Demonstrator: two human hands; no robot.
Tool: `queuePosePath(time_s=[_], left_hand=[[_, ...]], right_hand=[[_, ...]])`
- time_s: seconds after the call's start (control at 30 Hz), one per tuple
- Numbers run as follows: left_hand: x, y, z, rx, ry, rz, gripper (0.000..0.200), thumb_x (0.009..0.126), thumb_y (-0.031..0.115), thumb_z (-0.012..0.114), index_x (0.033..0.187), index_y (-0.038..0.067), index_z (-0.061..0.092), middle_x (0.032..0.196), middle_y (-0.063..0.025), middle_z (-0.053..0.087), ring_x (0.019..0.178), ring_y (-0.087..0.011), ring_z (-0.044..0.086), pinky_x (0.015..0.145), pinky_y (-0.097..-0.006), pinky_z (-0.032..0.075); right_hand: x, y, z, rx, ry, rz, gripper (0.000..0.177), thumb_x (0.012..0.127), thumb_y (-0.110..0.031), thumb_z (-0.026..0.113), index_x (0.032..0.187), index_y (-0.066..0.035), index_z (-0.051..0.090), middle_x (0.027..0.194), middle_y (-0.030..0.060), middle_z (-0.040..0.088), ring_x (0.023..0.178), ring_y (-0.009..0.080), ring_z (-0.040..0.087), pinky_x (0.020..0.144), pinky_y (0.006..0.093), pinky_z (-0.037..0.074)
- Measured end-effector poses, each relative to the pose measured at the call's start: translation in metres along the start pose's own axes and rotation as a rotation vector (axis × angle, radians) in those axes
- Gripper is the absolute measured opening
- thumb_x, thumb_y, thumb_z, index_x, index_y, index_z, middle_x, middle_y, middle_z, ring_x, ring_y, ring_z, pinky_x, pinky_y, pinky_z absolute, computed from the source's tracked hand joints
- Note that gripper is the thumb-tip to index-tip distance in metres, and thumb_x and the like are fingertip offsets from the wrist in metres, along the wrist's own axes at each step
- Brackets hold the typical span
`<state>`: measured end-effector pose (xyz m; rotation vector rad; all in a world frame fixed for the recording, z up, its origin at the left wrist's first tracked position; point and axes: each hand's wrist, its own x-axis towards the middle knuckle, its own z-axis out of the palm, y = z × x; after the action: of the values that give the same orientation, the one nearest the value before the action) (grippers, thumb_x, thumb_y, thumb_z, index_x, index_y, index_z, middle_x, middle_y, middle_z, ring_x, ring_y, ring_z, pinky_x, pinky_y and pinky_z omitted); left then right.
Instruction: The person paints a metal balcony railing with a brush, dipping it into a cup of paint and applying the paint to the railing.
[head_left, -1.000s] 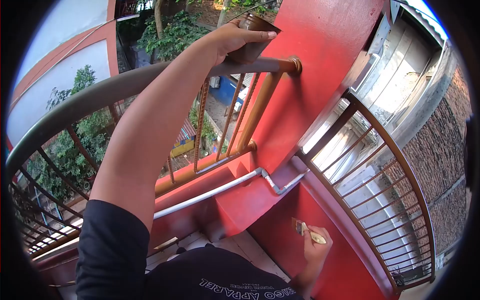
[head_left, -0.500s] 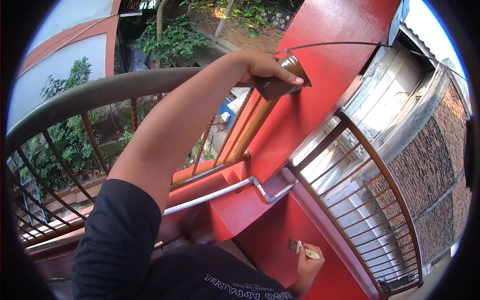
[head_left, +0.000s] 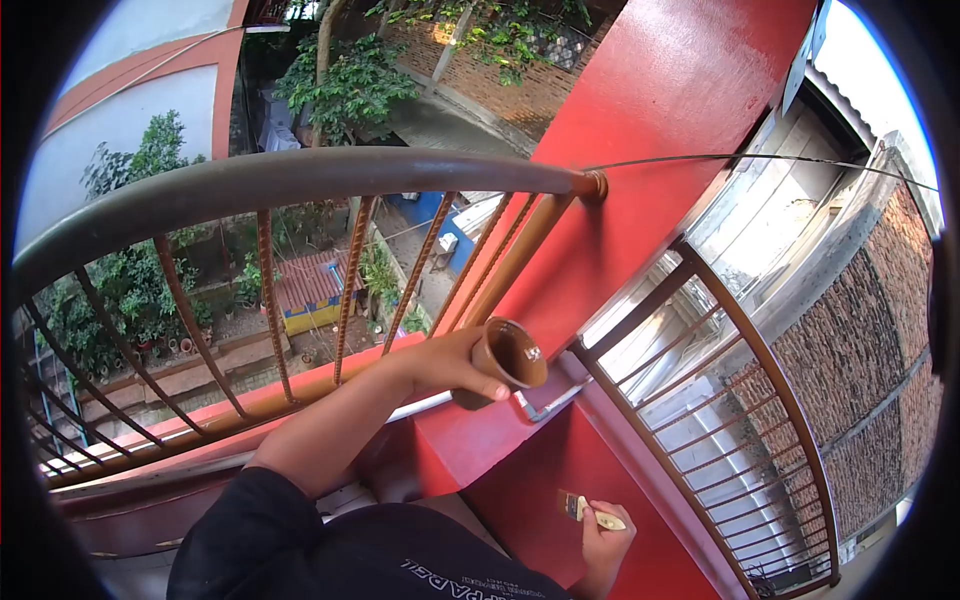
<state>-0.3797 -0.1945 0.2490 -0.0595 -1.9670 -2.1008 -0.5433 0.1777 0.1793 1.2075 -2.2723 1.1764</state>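
My left hand (head_left: 447, 363) is wrapped round a brown cup (head_left: 517, 352), its mouth tilted toward me and a brown coating on its inside wall. The cup is held in front of the balusters, below the brown handrail (head_left: 350, 173) and apart from it. Lower right, my right hand (head_left: 606, 545) closes on the pale handle of a flat paintbrush (head_left: 602, 516). The brush's dark bristles point left, over the red wall surface. How much the cup contains cannot be made out.
A red pillar (head_left: 640, 130) meets the handrail's end. A thin cable (head_left: 720, 157) runs from there to the right. Below the cup, a grey pipe elbow (head_left: 535, 412) lies along the red ledge (head_left: 470, 440). A second brown railing (head_left: 745, 320) stands at right.
My left hand has brought the cup down from the handrail's end beside the pillar, tilting its mouth into view. My right hand with the paintbrush has shifted slightly left and down.
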Motion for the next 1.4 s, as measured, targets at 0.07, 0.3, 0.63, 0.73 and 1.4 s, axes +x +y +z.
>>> queuePosePath(time_s=[0.07,0.3,0.63,0.73,1.4], left_hand=[[-0.03,-0.027,0.008,-0.033,0.087,0.013,0.082,0.07,0.021,0.092,0.139,0.006,0.049,0.126,-0.0057,0.061,0.12,-0.0174,0.055,0.103,-0.0356,0.044],[-0.112,-0.108,0.024,-0.047,0.361,0.084,0.089,0.065,0.01,0.094,0.141,0.005,0.047,0.134,-0.0066,0.058,0.127,-0.0167,0.052,0.109,-0.0364,0.041],[-0.179,-0.153,0.05,-0.034,0.573,0.012,0.111,0.051,0.022,0.102,0.143,0.001,0.043,0.134,-0.0094,0.058,0.125,-0.0196,0.054,0.109,-0.0385,0.041],[-0.191,-0.159,0.052,-0.094,0.605,0.027,0.113,0.05,0.024,0.103,0.143,0.001,0.043,0.132,-0.0092,0.058,0.124,-0.0191,0.054,0.109,-0.0381,0.042],[-0.167,-0.105,0.058,0.333,0.755,0.074,0.116,0.046,0.028,0.102,0.142,0.004,0.044,0.135,-0.0114,0.059,0.126,-0.0235,0.056,0.109,-0.0402,0.045]], right_hand=[[0.002,0.002,0.002,0.005,-0.032,0.006,0.013,0.075,-0.001,0.078,0.086,0.001,0.071,0.078,0.0146,0.068,0.07,0.0283,0.068,0.066,0.0348,0.053],[0.025,-0.005,0.017,0.018,-0.114,-0.029,0.015,0.074,0.0,0.078,0.087,0.001,0.071,0.079,0.0145,0.069,0.07,0.0277,0.068,0.066,0.0344,0.053],[0.06,-0.045,0.044,0.101,-0.19,-0.154,0.016,0.073,0.0,0.078,0.087,0.001,0.072,0.077,0.0138,0.069,0.069,0.0259,0.068,0.063,0.0327,0.052],[0.064,-0.06,0.052,0.106,-0.232,-0.171,0.017,0.073,-0.001,0.08,0.089,-0.001,0.072,0.078,0.0125,0.07,0.07,0.0257,0.069,0.063,0.0325,0.053],[0.099,-0.131,0.074,0.51,-0.088,-0.458,0.006,0.079,0.002,0.072,0.082,0.001,0.067,0.073,0.0128,0.066,0.063,0.0239,0.065,0.059,0.0311,0.051]])
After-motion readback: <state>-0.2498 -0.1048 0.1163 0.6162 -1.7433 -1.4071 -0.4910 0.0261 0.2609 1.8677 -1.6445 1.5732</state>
